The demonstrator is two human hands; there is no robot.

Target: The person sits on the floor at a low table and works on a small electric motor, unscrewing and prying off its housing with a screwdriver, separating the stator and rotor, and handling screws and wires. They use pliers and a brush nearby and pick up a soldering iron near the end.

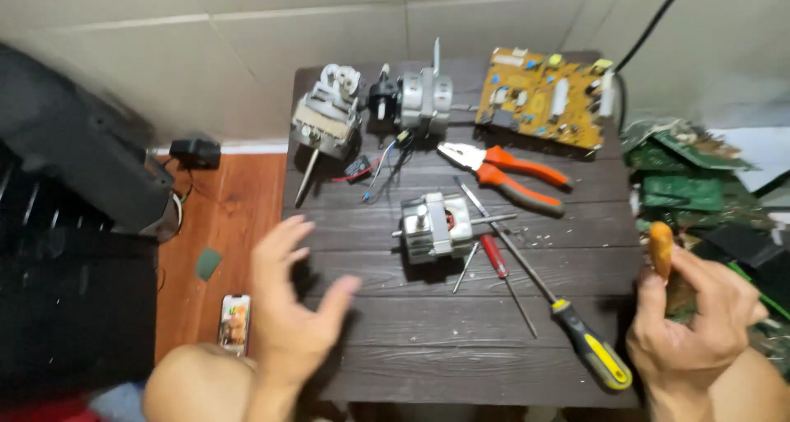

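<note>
Now right hand closed on orange-handled tool at bench right edge, handle end up, long axis near upright. Left hand open, empty, hovering short of small motor mid-bench, shaft lying left-right. Looks like pause between steps; screwdrivers beside motor.

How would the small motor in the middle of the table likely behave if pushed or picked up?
The motor looks metal and compact, so probably heavy for its size. Its blocky housing lies flat on the table, so it would likely slide, not roll. The shaft sticking out sideways might snag the red screwdriver beside it.
</note>
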